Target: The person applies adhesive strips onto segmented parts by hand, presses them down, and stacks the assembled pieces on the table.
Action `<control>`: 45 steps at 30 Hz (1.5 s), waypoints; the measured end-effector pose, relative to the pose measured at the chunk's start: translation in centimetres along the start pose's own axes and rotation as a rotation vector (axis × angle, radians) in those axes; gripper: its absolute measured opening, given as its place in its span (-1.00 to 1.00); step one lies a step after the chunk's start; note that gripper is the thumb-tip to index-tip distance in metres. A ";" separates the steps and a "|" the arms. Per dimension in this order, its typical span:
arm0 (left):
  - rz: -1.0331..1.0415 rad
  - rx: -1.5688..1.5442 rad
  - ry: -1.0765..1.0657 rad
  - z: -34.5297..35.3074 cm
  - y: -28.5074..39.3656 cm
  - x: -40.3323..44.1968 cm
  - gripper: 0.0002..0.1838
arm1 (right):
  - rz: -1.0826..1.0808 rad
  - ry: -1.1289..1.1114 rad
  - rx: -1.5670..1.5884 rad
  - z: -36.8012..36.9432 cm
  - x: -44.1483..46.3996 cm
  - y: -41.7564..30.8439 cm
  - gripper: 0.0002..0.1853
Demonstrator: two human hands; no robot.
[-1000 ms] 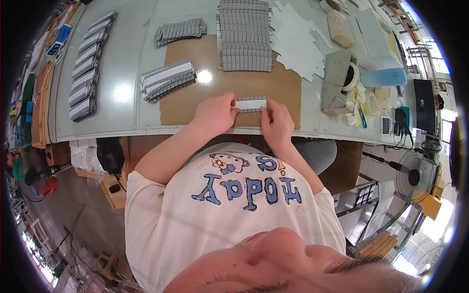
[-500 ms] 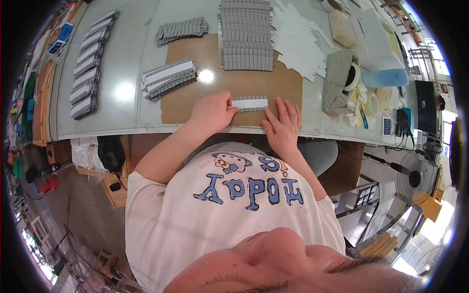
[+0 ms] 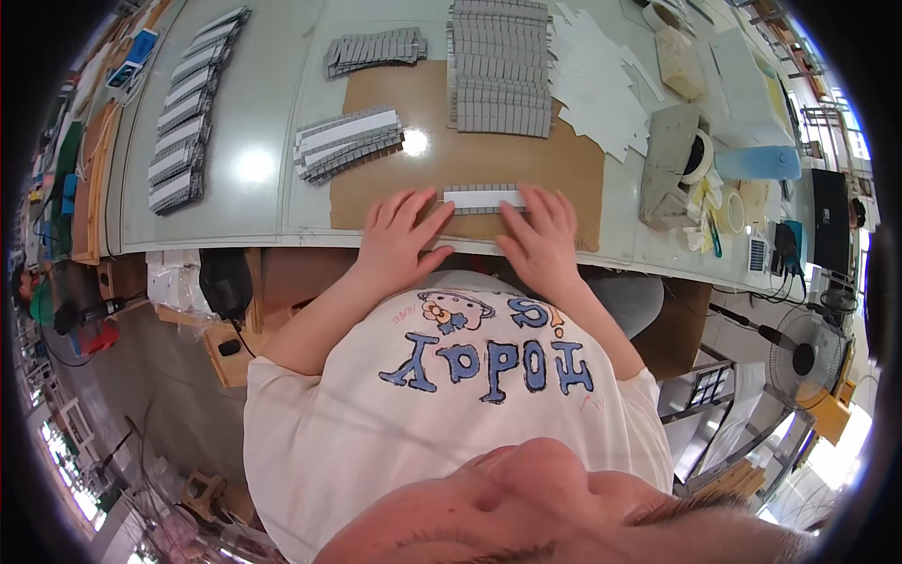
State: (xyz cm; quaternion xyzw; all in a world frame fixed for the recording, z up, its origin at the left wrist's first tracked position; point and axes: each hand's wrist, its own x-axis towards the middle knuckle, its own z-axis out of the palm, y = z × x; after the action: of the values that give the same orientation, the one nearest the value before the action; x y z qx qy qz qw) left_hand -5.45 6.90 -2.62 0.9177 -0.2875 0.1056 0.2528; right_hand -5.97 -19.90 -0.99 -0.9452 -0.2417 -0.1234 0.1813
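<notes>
A short grey strip with a white band (image 3: pixel 481 199) along its middle lies flat on the brown board (image 3: pixel 376 202) near the table's front edge. My left hand (image 3: pixel 402 235) rests at the strip's left end, fingers spread, with the index fingertip at its edge. At the opposite end, my right hand (image 3: pixel 540 230) is also open, its fingertips lying over the strip and hiding that end. Up and to the left sits a small stack of similar white-banded strips (image 3: pixel 348 143). Behind it is a pile of plain grey strips (image 3: pixel 376 52).
A large stack of grey strips (image 3: pixel 500 70) stands at the board's far side, beside overlapping white sheets (image 3: pixel 601 75). A long row of banded strips (image 3: pixel 193 113) lies at left. On the right are a grey box (image 3: pixel 665 164), a tape roll (image 3: pixel 697 155) and a blue bottle (image 3: pixel 759 163).
My left hand has gone from a pinch on the strip's left end to spread fingers. The right fingertips have moved onto the strip's right end. The whole view has shifted slightly.
</notes>
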 end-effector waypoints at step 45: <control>-0.979 0.135 -0.271 -11.2 -12.3 4.4 -0.62 | -0.176 0.214 -0.347 1.5 8.6 12.2 -0.84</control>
State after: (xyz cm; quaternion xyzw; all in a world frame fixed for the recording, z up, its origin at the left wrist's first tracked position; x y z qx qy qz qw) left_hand 4.71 19.41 3.47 0.9646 0.1533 -0.1267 0.1733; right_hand 7.71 -25.73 -3.02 -0.9190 -0.2780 -0.2781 0.0288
